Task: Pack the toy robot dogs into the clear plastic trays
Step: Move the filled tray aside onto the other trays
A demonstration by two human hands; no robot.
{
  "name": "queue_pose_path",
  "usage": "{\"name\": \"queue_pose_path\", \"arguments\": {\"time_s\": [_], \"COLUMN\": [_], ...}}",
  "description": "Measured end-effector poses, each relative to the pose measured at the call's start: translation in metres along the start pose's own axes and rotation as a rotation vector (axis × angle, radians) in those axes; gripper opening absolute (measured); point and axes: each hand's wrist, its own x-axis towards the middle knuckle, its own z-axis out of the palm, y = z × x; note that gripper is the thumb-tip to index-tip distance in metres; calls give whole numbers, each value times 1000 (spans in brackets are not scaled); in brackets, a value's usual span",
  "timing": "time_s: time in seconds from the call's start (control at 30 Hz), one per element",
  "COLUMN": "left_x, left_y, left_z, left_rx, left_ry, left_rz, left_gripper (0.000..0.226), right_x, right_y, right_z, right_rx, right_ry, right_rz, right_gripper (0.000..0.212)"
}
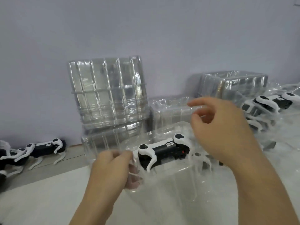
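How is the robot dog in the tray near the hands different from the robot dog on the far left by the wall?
The robot dog in the tray lies inside clear plastic, between both hands; the robot dog by the wall stands uncovered, untouched. The first is nearer the camera. Both have black bodies and white legs.

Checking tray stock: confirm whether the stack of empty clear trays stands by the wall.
Yes, the stack of clear trays stands against the wall.

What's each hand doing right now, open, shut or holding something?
Left hand: pinches the edge of the clear tray holding a toy robot dog.
Right hand: open, fingers loosely curled, holding nothing.
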Motion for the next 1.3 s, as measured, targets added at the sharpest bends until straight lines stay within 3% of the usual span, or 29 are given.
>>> {"name": "queue_pose_path", "arguments": {"time_s": [0.13,0.23,0.37,0.47,0.57,0.67,0.8,0.9,1.17,1.3], "left_x": [12,19,24,23,18,14,15,17,27,27], "left_y": [15,27,35,31,24,15,-1,-10,-25,-29], "left_z": [47,78,109,124,134,133,126,122,122,121], "left_rx": [35,51,190,277,248,226,189,53,-89,-23], "left_ry": [-76,-112,-118,-101,-120,-193,-299,-403,-495,-417], "left_rz": [54,62,160,206,192,161,74,41,10,51], "left_gripper": [19,17,29,24,32,30,68,43,58,41], "right_x": [4,4,3,4,2,1,0,-1,-1,0], "right_y": [5,12,19,27,33,36,43,46,46,48], "right_z": [-18,-22,-14,-5,4,11,18,24,31,32], "right_rx": [191,279,273,213,127,75,73,46,61,46], "right_ry": [371,440,330,189,34,-2,-108,-176,-110,-145], "right_rz": [55,106,127,144,164,176,199,199,183,208], "right_gripper": [24,25,26,24,24,25,29,29,32,29]}}
